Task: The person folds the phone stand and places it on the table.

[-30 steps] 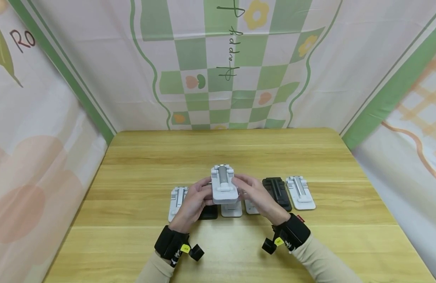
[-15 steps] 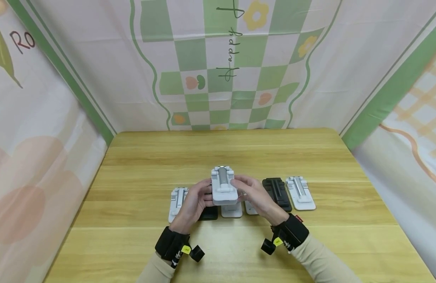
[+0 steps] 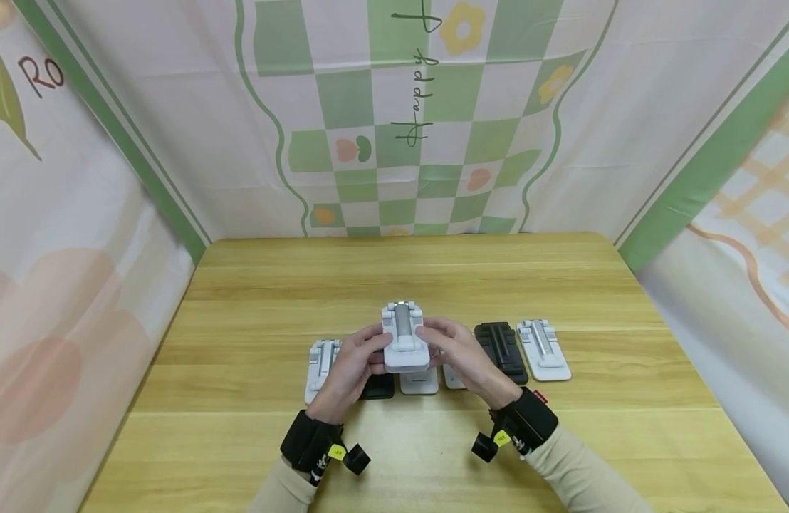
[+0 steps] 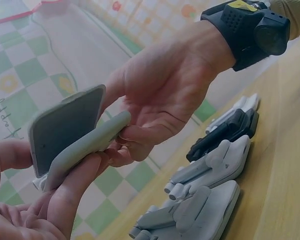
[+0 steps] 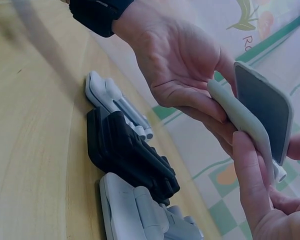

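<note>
A white folding phone stand (image 3: 404, 342) with a grey hinged arm is held up above the table in both hands. My left hand (image 3: 354, 367) grips its left edge, thumb on the near face and fingers behind. On the right edge, my right hand (image 3: 465, 360) pinches it with the thumb on the face. In the left wrist view the held stand's dark-padded plate (image 4: 67, 125) stands a little apart from its white base (image 4: 85, 152), with fingers on the base. Under the hands lie a white stand (image 3: 420, 382) and a black stand (image 3: 378, 386), both partly hidden.
The stands lie in a row on the wooden table (image 3: 241, 442). A white stand (image 3: 321, 367) is at the left end. To the right are a partly covered white stand (image 3: 453, 377), a black stand (image 3: 500, 352) and a white one (image 3: 544, 349). Printed curtains surround the table.
My left thumb has come up onto the left edge of the held phone stand. Both hands and the stand otherwise stay nearly in place; the stands on the table have not moved.
</note>
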`<state>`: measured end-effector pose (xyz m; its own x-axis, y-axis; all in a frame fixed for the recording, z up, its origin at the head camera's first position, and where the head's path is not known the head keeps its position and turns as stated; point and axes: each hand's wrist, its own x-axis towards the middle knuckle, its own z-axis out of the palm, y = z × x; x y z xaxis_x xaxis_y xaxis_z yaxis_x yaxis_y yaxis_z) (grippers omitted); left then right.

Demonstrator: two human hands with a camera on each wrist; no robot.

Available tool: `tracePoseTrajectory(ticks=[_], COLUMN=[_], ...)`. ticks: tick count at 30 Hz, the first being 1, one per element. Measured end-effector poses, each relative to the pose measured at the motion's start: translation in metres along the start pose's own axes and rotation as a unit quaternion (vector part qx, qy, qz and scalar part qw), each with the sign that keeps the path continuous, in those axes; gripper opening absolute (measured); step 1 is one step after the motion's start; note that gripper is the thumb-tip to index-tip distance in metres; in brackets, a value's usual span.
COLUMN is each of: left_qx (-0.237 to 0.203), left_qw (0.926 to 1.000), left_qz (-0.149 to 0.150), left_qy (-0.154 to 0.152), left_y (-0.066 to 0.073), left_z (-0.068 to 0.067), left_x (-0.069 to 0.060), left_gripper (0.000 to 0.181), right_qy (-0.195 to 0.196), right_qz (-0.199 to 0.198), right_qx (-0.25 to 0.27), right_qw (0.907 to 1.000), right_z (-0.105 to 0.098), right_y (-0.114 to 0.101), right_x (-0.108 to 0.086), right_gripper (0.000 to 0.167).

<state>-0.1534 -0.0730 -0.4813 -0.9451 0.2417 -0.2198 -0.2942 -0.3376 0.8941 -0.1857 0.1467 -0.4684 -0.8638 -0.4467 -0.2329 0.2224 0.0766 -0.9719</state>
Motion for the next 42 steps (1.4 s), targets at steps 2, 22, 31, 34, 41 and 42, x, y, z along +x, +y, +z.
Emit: tracePoseTrajectory(ticks=[2, 22, 31, 34, 41, 42], left_qx=[0.002, 0.029, 0.033, 0.028, 0.026, 0.026], left_qw=[1.0000, 0.9996, 0.9992, 0.9994, 0.9995, 0.9995], left_qz=[-0.001, -0.005, -0.019, -0.018, -0.015, -0.015], left_qy=[0.001, -0.001, -0.009, -0.013, -0.013, -0.012], left_y=[0.000, -0.004, -0.004, -0.002, 0.002, 0.002], left_z=[0.000, 0.000, -0.003, -0.006, -0.011, -0.011], left_x=[0.000, 0.002, 0.003, 0.002, 0.000, 0.000], left_gripper=[0.056, 0.058, 0.054, 0.053, 0.054, 0.054], right_qy=[0.001, 0.015, 0.042, 0.069, 0.134, 0.144], right_qz=[0.001, -0.016, -0.037, -0.041, -0.038, -0.034], right_qx=[0.000, -0.019, -0.027, -0.027, -0.048, -0.048], right_qw=[1.0000, 0.9996, 0.9981, 0.9964, 0.9891, 0.9878], right_z=[0.000, 0.001, -0.023, -0.039, -0.088, -0.095], right_y=[0.001, 0.005, 0.005, 0.003, 0.000, 0.000], right_x=[0.000, 0.000, -0.003, -0.008, -0.025, -0.028], right_gripper=[0.059, 0.053, 0.054, 0.054, 0.060, 0.062])
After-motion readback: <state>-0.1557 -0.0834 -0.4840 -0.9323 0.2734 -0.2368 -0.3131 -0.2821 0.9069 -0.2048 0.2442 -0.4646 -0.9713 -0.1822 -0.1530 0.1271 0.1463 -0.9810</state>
